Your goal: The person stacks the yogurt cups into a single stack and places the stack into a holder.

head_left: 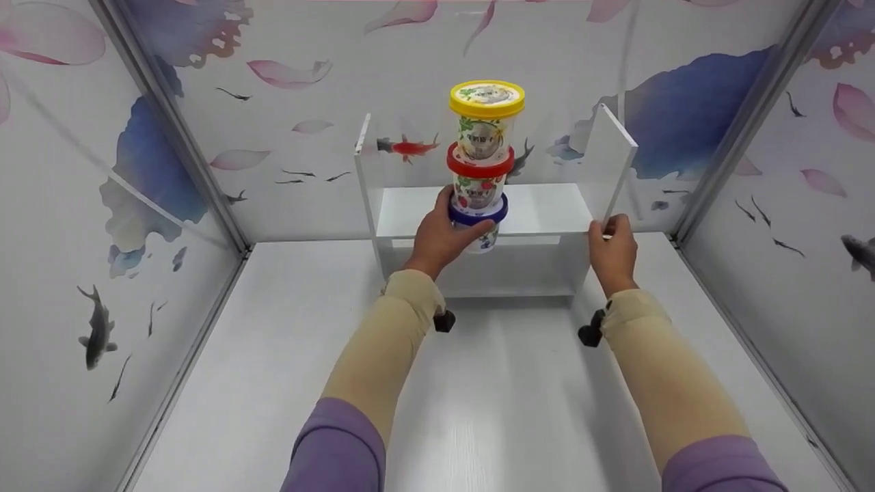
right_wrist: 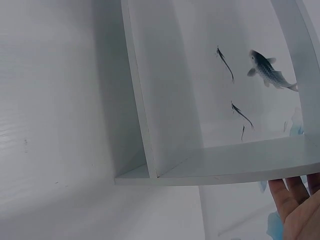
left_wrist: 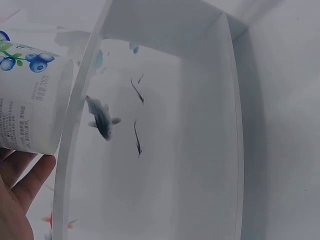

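Observation:
Three paper cups are stacked lid on base: a yellow-lidded cup (head_left: 484, 137) on top, a red-lidded cup (head_left: 478, 190) in the middle, a blue-lidded cup (head_left: 487, 239) below. My left hand (head_left: 439, 240) grips the lowest cup around its lid, fingers on the left and thumb across the front. That cup's base overlaps the front edge of a white shelf (head_left: 547, 208) in the head view; whether they touch, I cannot tell. In the left wrist view, blueberries show on the cup (left_wrist: 35, 100). My right hand (head_left: 613, 251) pinches the shelf's right side panel (head_left: 618, 154).
Below the shelf's upper board is an open compartment (head_left: 478, 270) with a low board. The shelf stands on a white table (head_left: 307, 328) against a back wall (head_left: 328, 41) printed with petals and fish. Side walls (head_left: 55, 205) rise left and right, with metal corner posts.

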Demonstrator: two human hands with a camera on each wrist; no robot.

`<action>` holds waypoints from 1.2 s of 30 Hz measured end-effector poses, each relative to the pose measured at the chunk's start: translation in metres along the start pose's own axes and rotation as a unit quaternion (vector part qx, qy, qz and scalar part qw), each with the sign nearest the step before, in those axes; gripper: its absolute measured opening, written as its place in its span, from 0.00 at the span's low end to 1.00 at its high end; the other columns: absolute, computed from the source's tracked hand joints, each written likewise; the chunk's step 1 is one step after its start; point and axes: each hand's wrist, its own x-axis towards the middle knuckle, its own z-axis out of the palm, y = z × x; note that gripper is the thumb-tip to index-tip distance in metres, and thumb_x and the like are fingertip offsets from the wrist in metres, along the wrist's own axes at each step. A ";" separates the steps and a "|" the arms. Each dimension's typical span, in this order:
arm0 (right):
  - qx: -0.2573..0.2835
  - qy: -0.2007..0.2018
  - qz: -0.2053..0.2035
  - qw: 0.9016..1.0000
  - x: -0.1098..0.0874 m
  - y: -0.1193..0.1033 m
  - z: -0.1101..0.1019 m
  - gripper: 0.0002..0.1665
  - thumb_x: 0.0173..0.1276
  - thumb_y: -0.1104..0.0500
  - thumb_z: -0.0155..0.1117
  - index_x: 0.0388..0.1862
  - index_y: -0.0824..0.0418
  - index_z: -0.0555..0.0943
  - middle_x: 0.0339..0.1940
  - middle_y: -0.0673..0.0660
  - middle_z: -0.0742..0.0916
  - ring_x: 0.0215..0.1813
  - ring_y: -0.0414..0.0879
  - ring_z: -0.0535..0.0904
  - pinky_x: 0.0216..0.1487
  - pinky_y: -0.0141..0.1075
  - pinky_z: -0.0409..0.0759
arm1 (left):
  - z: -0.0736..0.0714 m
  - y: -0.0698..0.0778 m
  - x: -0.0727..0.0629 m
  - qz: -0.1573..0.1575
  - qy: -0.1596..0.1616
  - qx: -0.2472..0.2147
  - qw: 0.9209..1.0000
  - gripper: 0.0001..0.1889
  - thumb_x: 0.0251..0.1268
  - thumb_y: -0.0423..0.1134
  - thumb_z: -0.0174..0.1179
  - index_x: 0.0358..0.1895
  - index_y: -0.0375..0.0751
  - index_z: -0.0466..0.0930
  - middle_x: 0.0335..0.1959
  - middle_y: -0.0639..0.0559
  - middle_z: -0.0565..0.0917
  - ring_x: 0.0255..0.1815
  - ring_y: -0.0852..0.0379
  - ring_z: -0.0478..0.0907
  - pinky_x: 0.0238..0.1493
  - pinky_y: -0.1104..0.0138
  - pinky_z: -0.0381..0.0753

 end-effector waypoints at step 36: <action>-0.008 0.008 -0.011 1.000 -0.003 0.002 0.001 0.23 0.80 0.45 0.45 0.57 0.63 0.68 0.56 0.64 0.80 0.56 0.56 0.78 0.53 0.49 0.79 | 0.042 0.028 0.027 -0.112 0.052 -0.094 0.988 0.50 0.69 0.65 0.58 0.82 0.70 0.31 0.83 0.54 0.51 0.82 0.49 0.51 0.78 0.49 0.55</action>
